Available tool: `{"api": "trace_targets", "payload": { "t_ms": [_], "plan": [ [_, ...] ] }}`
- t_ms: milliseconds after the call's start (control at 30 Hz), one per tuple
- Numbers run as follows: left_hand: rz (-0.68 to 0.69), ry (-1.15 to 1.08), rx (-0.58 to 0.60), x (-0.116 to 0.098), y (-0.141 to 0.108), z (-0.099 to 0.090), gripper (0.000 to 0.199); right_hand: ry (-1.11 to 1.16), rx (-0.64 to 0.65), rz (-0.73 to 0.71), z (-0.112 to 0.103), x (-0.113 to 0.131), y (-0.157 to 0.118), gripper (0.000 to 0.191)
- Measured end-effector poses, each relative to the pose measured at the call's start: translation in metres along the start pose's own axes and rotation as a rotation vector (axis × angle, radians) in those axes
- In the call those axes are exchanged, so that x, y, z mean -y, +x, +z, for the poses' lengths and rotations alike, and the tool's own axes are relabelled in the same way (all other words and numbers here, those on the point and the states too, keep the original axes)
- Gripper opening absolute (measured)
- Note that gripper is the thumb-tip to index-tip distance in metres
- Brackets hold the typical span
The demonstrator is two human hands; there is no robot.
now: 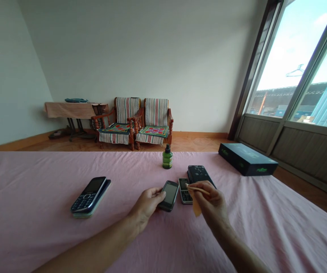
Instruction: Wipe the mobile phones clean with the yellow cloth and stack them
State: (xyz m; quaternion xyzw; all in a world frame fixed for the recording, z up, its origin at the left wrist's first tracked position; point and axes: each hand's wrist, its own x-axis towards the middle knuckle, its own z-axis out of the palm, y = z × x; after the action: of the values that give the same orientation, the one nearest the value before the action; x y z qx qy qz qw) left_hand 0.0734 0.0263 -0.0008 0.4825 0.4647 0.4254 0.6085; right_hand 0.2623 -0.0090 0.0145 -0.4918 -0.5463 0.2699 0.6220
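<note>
My left hand (148,204) grips a dark touchscreen phone (170,194) by its left side, thumb over the edge and screen facing up. Pinched in my right hand (213,199) is a thin stick with a pale tip, like a cotton swab (197,189). An orange-yellow cloth (196,207) hangs below the same fingers. The swab's tip is just right of the held phone, apart from it. Behind the swab lies a silver-edged keypad phone (184,194), partly covered by my right hand. A black, speckled flat item (200,173) lies beyond it.
On the pink-covered surface (123,242), stacked keypad phones (91,194) lie at left. A green bottle (167,158) with a black top stands beyond my hands. A black box (247,159) sits at the far right. Two wooden chairs (156,113) stand against the wall.
</note>
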Motion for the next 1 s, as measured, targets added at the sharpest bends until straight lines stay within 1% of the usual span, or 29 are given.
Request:
{"api": "trace_targets", "payload": {
  "t_ms": [100,167,233,300,467,633,700,800,900,1000],
  "plan": [
    [0.041,-0.005,-0.054,0.004,0.02,0.029,0.044,0.009,-0.04,-0.001,-0.005,-0.005,0.005,0.015],
    [0.071,-0.016,-0.074,0.006,0.029,0.046,0.039,0.012,-0.049,-0.005,-0.006,-0.006,0.006,0.016],
    [0.09,-0.029,-0.072,0.007,0.033,0.058,0.036,0.01,-0.051,-0.009,-0.007,-0.005,0.007,0.015],
    [0.102,-0.033,-0.056,0.007,0.034,0.064,0.034,0.006,-0.047,-0.011,-0.007,-0.004,0.007,0.015],
    [0.146,0.013,-0.018,0.007,0.025,0.062,0.036,0.008,-0.046,-0.013,-0.007,-0.004,0.007,0.015],
    [0.224,0.114,0.09,0.0,0.012,0.06,0.036,0.004,-0.039,-0.01,-0.006,-0.003,0.007,0.016],
    [0.262,0.162,0.111,-0.001,0.008,0.06,0.037,-0.009,-0.035,-0.012,-0.006,-0.002,0.006,0.016],
    [0.302,0.245,0.07,0.003,0.006,0.061,0.04,-0.031,-0.037,-0.018,-0.006,-0.001,0.005,0.017],
    [0.313,0.328,-0.023,0.008,0.005,0.06,0.052,-0.044,-0.045,-0.023,-0.006,-0.002,0.005,0.017],
    [0.335,0.386,-0.07,0.011,0.004,0.061,0.06,-0.051,-0.051,-0.025,-0.007,-0.004,0.006,0.017]
  ]
}}
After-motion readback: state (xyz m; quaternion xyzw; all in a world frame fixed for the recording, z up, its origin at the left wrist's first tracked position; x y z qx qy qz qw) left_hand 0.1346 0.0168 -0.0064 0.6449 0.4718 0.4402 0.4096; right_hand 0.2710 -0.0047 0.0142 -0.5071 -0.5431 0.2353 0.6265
